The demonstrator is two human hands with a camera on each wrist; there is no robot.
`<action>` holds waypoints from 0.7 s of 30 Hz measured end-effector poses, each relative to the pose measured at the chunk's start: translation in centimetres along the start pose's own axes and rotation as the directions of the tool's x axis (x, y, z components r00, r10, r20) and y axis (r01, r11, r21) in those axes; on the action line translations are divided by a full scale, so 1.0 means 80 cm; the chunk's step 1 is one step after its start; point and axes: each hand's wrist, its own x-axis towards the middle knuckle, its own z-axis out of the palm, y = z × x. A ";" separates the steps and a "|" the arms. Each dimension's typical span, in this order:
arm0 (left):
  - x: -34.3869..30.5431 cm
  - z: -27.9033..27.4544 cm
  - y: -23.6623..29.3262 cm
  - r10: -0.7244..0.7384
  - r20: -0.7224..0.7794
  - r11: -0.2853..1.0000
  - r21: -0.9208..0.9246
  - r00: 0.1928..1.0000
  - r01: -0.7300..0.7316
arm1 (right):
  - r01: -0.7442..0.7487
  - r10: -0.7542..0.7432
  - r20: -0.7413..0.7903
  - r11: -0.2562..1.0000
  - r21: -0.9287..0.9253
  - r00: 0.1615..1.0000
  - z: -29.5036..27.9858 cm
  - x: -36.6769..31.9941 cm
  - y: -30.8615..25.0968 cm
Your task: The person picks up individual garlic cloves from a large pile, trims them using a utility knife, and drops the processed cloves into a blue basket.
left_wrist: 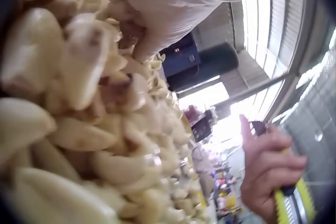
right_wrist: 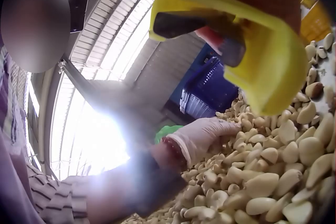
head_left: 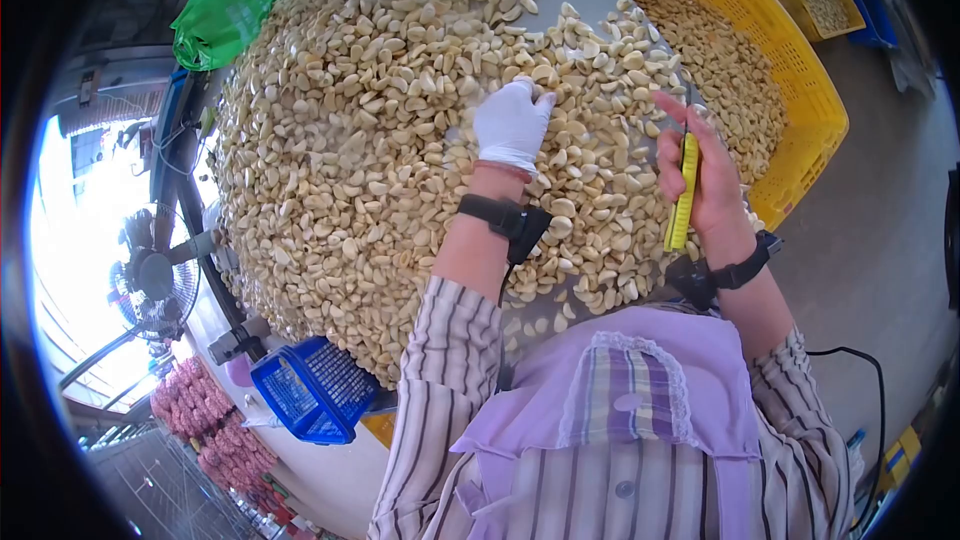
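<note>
A broad heap of peeled garlic cloves [head_left: 350, 150] spreads over the table. My left hand [head_left: 512, 127], in a white glove, reaches into the middle of the heap with its fingertips among the cloves. In the right wrist view that gloved hand [right_wrist: 205, 139] has its fingers stretched forward onto the cloves. My bare right hand [head_left: 712, 175] grips a yellow utility knife [head_left: 682, 200] above the heap's right side, its dark end pointing away from my body. The knife's yellow body [right_wrist: 268, 50] looms close in the right wrist view. Some cloves [left_wrist: 86, 61] carry brown spots.
To the right stands a yellow crate [head_left: 815, 130] holding more cloves. A blue basket [head_left: 315, 390] sits at the near left, a green bag [head_left: 228, 15] at the far left. Beyond the left edge is a fan [head_left: 155, 270]. A smaller yellow crate [head_left: 850, 15] lies farther off.
</note>
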 end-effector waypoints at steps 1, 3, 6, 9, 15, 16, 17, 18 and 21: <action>0.002 0.000 -0.002 -0.027 0.021 0.991 -0.130 0.999 0.030 | 0.008 -0.008 -0.003 1.000 0.001 1.000 0.001 0.000 0.001; 0.004 0.003 -0.003 -0.044 0.050 0.964 -0.261 0.998 0.056 | 0.003 -0.002 0.017 0.999 -0.045 1.000 0.004 -0.006 0.005; 0.003 0.005 0.000 -0.054 0.046 0.985 -0.163 0.997 0.061 | -0.044 0.042 -0.024 0.993 -0.111 0.999 0.009 -0.010 0.014; 0.009 0.010 0.005 -0.045 0.008 0.990 -0.133 0.999 0.045 | -0.094 0.091 -0.034 0.988 -0.126 0.995 0.014 -0.013 0.023; -0.024 -0.026 0.004 -0.056 0.359 0.431 -0.833 0.932 0.347 | -0.034 0.035 0.000 0.972 -0.233 0.999 0.016 -0.019 0.018; -0.034 -0.027 0.003 -0.009 0.352 0.321 -0.885 0.936 0.336 | -0.016 0.020 0.012 0.957 -0.290 1.000 0.015 -0.019 0.022; -0.044 -0.027 0.002 0.034 0.341 0.203 -0.923 0.940 0.327 | 0.000 0.009 0.024 0.937 -0.348 1.000 0.015 -0.020 0.025; -0.056 -0.031 0.011 0.027 0.342 0.091 -0.936 0.939 0.339 | -0.022 0.050 0.064 0.924 -0.381 0.997 0.019 -0.022 0.025; -0.084 -0.040 0.026 0.034 0.328 0.080 -0.942 0.944 0.325 | 0.061 0.046 0.191 0.853 -0.518 0.981 0.028 -0.025 0.033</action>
